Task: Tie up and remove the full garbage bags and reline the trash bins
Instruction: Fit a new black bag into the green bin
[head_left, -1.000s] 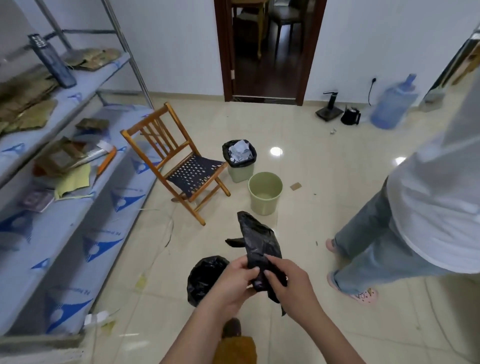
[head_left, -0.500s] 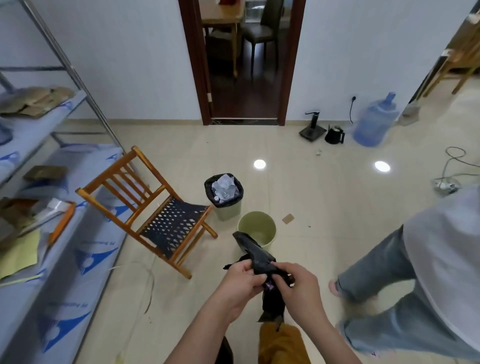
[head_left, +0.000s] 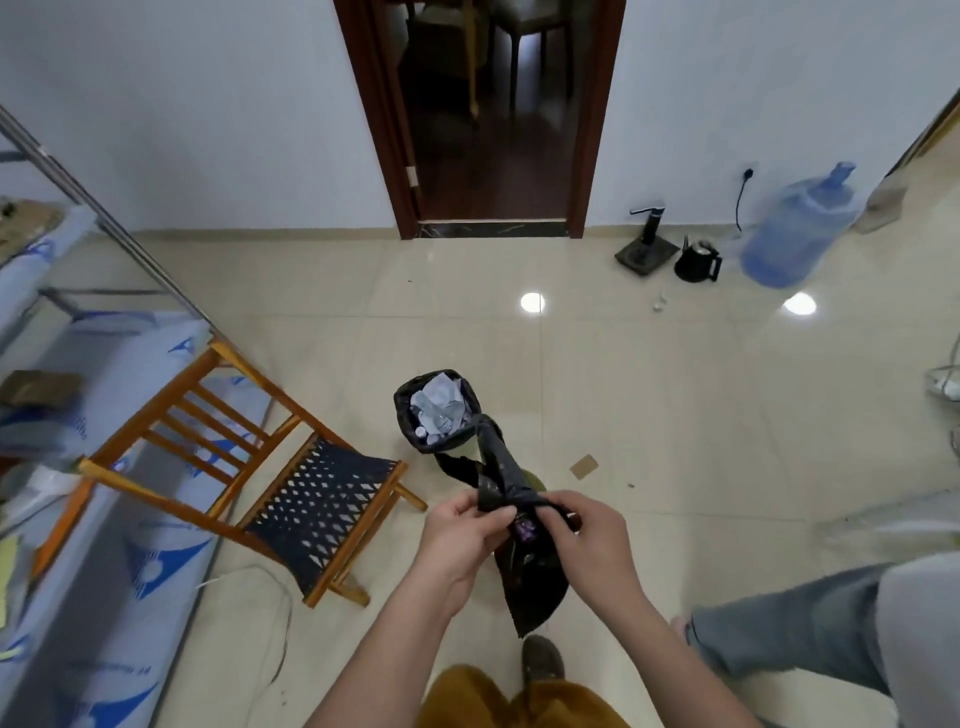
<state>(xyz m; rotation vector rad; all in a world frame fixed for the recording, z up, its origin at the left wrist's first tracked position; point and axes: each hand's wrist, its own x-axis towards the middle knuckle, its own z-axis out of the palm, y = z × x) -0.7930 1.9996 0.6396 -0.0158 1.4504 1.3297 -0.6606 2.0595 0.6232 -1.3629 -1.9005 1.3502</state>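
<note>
Black plastic, a folded garbage bag (head_left: 511, 525), is pinched between both hands near the bottom middle of the scene. The left hand (head_left: 460, 540) grips its upper part with curled fingers and thumb; the right hand (head_left: 587, 545) curls round it just beside, the two hands almost touching. One end of the bag sticks up and away, the other hangs below the hands. Farther off on the tiled floor (head_left: 675, 415) stands a trash bin (head_left: 436, 410) lined in black and full of crumpled paper. A wooden chair (head_left: 260, 467) sits to its left. Far right, a blue water jug (head_left: 800, 228) stands by the wall.
</note>
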